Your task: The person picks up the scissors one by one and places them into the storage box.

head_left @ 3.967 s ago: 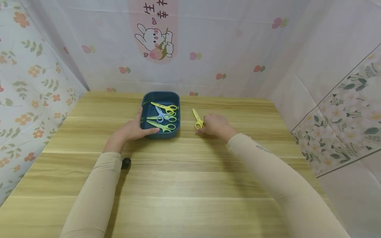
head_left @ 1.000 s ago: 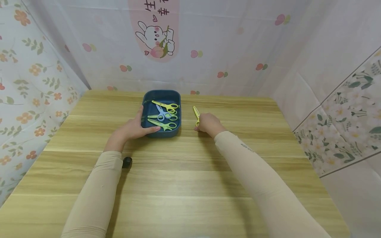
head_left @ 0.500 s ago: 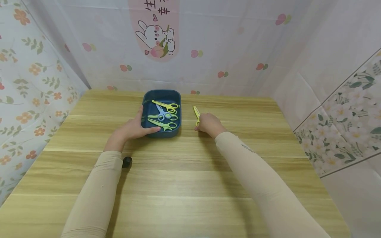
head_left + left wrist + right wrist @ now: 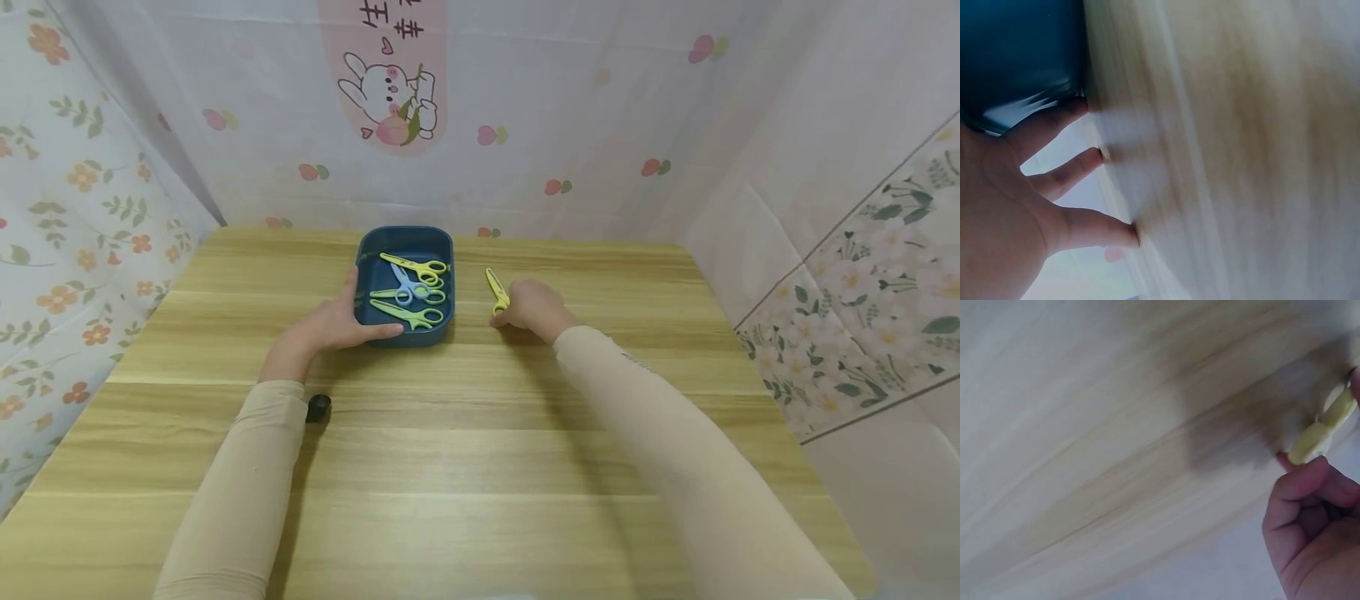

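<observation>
A pair of yellow scissors (image 4: 496,287) lies on the table to the right of a dark blue box, blades pointing away. My right hand (image 4: 538,310) pinches its handle with curled fingers; part of the handle is hidden behind the hand. In the right wrist view the yellow handle loops (image 4: 1319,434) show by the fingertips. My left hand (image 4: 330,325) rests against the left front corner of the blue box (image 4: 408,337), its thumb along the front rim. Its fingers (image 4: 1100,228) are extended, with tips touching the tabletop in the left wrist view.
Inside the box lie several scissors: a yellow pair (image 4: 412,267), a light blue pair (image 4: 405,286) and green ones (image 4: 405,313), partly overlapping. A small black object (image 4: 318,408) is by the left wrist. Patterned cloth (image 4: 525,108) hangs behind the wooden table (image 4: 435,467).
Since the earliest frame, my right hand has come in over the scissors' handle. In the last half second it shifted slightly right, showing more of the handle. The left hand stays at the box.
</observation>
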Tool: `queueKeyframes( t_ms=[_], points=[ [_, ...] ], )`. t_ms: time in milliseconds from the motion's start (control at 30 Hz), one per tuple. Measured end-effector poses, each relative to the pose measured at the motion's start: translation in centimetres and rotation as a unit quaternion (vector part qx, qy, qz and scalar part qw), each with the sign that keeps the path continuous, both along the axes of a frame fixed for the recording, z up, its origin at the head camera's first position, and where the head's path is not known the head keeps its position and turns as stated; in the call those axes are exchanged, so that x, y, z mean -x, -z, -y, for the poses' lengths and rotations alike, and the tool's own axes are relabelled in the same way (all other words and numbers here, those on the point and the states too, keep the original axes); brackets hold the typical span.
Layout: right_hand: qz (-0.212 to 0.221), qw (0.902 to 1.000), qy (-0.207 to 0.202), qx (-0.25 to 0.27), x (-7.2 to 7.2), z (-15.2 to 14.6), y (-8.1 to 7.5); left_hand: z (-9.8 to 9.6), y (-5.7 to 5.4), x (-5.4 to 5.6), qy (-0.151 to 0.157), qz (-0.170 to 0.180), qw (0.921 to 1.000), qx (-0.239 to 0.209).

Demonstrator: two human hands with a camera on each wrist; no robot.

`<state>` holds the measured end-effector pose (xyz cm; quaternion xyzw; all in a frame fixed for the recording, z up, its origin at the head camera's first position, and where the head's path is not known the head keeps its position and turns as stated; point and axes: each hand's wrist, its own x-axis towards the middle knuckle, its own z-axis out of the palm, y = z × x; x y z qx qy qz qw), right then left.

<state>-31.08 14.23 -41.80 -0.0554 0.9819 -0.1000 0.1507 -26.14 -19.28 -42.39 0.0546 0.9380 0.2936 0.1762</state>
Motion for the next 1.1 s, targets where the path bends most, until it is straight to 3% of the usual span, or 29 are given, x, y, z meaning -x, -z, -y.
queueKeyframes(
  t_ms=[167, 400, 667, 900, 1100],
  points=[
    [0.005, 0.9996, 0.014, 0.023, 0.2, -0.6, -1.1, -0.1, 0.1, 0.0, -0.001, 0.0, 1.0, 0.002],
    [-0.038, 0.9984, 0.03, 0.03, 0.9, 0.2, -4.4, -0.1, 0.1, 0.1, -0.003, -0.002, 1.0, 0.002],
    [-0.076, 0.9966, -0.027, 0.017, 1.3, 1.7, -8.6, 0.0, 0.2, 0.0, -0.001, -0.003, 1.0, 0.003],
    [-0.035, 0.9982, -0.046, 0.017, 0.5, 4.0, -12.5, 0.0, 0.3, -0.1, -0.002, 0.0, 1.0, 0.006],
    [-0.029, 0.9963, -0.078, 0.021, -0.4, 7.1, -14.8, 0.0, 0.3, 0.0, 0.001, 0.002, 1.0, 0.002]
  ],
)
